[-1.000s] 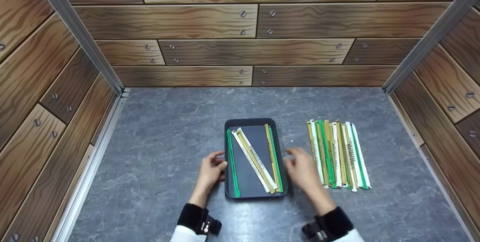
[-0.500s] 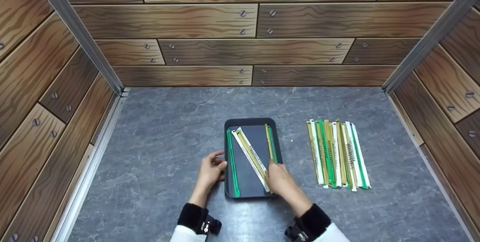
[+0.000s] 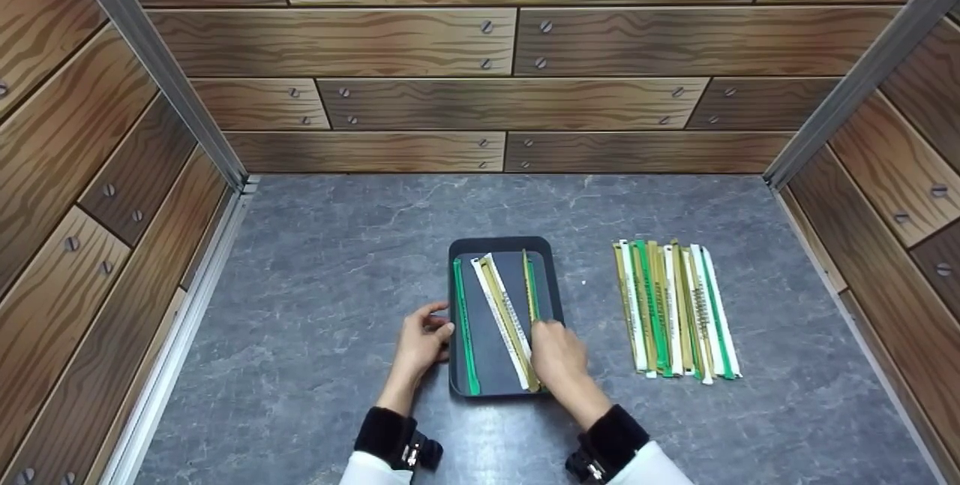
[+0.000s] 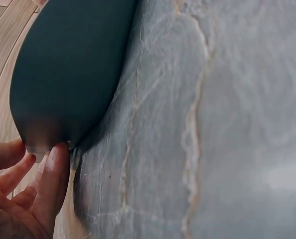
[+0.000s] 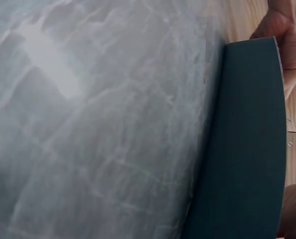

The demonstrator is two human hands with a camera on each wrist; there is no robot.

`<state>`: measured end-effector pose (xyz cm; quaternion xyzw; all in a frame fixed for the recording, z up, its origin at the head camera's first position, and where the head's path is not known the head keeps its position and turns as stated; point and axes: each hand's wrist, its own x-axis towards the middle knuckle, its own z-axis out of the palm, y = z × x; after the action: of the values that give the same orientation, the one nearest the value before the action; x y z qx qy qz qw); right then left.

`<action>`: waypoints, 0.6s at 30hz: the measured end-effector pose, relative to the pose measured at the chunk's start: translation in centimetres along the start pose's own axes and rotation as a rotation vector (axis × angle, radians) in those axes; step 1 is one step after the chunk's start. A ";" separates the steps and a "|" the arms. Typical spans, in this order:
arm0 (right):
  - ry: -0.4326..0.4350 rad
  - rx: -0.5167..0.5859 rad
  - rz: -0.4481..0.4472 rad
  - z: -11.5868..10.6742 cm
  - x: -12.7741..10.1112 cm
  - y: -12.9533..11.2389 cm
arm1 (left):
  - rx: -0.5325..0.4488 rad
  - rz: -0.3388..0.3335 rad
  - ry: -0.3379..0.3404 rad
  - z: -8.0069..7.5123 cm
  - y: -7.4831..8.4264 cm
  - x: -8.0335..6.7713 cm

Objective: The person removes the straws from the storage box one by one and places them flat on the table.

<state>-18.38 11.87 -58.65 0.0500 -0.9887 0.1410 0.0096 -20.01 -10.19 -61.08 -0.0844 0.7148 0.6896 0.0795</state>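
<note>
We are resting our right hand inside the tray, at its 5 o'clock corner, fingers laid over the near ends of the green and gold sticks along the tray's right side; whether the fingers are pinching them we cannot tell. Just at 9 o'clock of that hand, white and gold sticks are lying slanted across the tray floor, and a green stick is lying along the left wall. Our left hand is gripping the tray's left rim at 9 o'clock, fingers curled on the edge. The tray is sitting mid-table, and at its 3 o'clock, well apart, a row of more sticks is lying side by side.
</note>
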 end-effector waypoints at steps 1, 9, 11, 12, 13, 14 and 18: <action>0.007 -0.002 -0.001 0.0 0.0 0.0 | -0.001 0.000 0.001 0.0 0.0 0.0; 0.045 0.016 0.007 0.4 0.4 0.1 | 0.012 0.001 0.007 0.1 -0.1 0.0; 0.049 0.027 0.005 0.5 0.4 0.1 | 0.020 0.003 0.010 0.1 -0.1 0.0; 0.052 0.035 0.003 0.5 0.3 0.2 | 0.023 0.005 0.011 0.1 -0.1 0.0; 0.053 0.042 0.000 0.4 0.3 0.2 | 0.024 0.006 0.011 0.1 -0.1 0.0; 0.057 0.052 -0.003 0.4 0.3 0.3 | 0.025 0.007 0.012 0.1 -0.1 0.0; 0.027 0.111 0.021 0.0 0.3 0.3 | 0.025 0.007 0.012 0.1 0.0 0.0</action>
<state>-18.67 12.16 -58.74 0.0380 -0.9796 0.1967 0.0186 -20.03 -10.09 -61.09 -0.0851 0.7240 0.6806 0.0740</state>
